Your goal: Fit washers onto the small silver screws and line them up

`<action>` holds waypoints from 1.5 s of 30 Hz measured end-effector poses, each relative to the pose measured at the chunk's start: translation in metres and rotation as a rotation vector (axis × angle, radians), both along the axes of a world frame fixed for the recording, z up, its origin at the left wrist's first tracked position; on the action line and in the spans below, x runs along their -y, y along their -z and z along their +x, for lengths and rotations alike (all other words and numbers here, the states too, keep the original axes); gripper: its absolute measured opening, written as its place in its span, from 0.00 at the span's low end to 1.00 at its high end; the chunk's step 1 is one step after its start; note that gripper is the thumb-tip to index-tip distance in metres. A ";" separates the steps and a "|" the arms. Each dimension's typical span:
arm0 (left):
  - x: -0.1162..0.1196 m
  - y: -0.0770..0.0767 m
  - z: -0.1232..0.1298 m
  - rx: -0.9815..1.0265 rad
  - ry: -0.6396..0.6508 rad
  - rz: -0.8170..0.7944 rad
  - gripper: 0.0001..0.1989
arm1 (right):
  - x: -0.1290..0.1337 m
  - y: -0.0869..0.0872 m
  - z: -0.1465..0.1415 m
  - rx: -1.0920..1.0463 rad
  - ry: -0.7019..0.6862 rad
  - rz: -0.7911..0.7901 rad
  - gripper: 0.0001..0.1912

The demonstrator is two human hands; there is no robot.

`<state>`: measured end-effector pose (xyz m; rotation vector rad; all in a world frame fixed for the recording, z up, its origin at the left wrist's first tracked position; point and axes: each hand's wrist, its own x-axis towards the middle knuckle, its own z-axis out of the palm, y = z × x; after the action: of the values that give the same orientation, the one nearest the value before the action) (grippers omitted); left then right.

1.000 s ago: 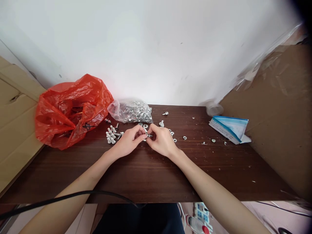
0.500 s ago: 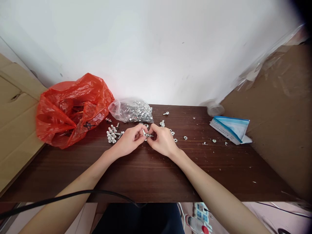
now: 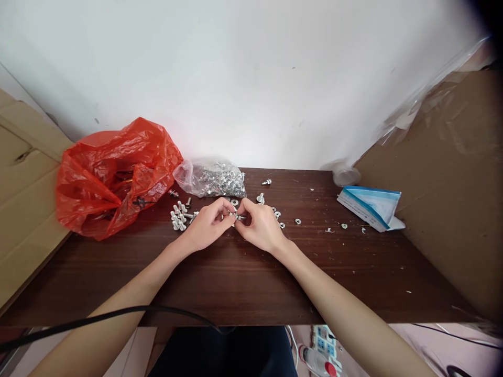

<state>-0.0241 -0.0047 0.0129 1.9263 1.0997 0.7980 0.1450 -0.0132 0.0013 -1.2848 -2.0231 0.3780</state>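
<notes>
Between my fingertips, just over the middle of the table, is a small metal bolt [image 3: 240, 217]. My left hand [image 3: 208, 225] pinches its left end, and my right hand [image 3: 259, 225] closes thumb and forefinger around the part where washers or a nut seem to sit. The fingers cover most of it, so its exact parts cannot be told. Left of my hands stands a cluster of bolts [image 3: 178, 216] on their heads. Loose washers and nuts [image 3: 277, 215] lie right of my right hand, near another bolt [image 3: 260, 198]. A flat washer [image 3: 234, 202] lies just beyond the fingertips.
A clear bag of metal hardware [image 3: 220, 180] lies by the wall, beside a red plastic bag [image 3: 118, 178]. To the right are a blue-and-white packet [image 3: 371, 207] and a clear round container [image 3: 346, 176]. Cardboard [image 3: 444, 183] borders the right side. A black cable [image 3: 157, 309] crosses the front.
Both hands keep their pinch on the bolt, with the fingers shifting only slightly and the fingertips drawn closer together. The whole view has moved a few pixels.
</notes>
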 end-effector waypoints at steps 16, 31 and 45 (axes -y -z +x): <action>-0.001 -0.001 0.000 -0.074 -0.045 -0.021 0.16 | 0.000 -0.001 0.000 0.008 0.000 -0.015 0.05; -0.003 0.002 -0.002 -0.033 -0.013 -0.029 0.10 | -0.001 0.000 0.001 0.014 0.008 0.001 0.05; -0.001 -0.003 -0.001 -0.048 0.033 0.138 0.06 | -0.002 0.002 0.002 0.035 0.020 -0.020 0.05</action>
<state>-0.0251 -0.0038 0.0161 2.0825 1.0626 0.8329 0.1467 -0.0113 -0.0005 -1.3316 -2.0382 0.3693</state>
